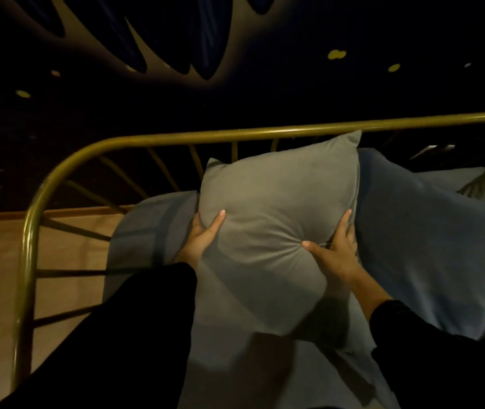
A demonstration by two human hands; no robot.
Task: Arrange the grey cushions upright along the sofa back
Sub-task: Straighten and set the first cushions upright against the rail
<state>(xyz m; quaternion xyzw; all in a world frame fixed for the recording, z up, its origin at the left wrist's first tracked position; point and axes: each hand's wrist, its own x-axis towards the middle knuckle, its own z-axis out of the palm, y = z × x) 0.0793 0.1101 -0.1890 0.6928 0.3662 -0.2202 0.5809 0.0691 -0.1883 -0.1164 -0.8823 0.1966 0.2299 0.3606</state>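
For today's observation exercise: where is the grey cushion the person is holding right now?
In the head view, the grey cushion sits mid-frame, gripped between the left hand and right hand, below the gold rail, with a blue pillow on its right.

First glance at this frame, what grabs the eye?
The grey cushion at centre, gripped on both sides: left hand on its left edge, right hand pressing its lower right. Behind it the curved brass rail sweeps across the frame and down the left side, and a larger blue-grey cushion leans at right.
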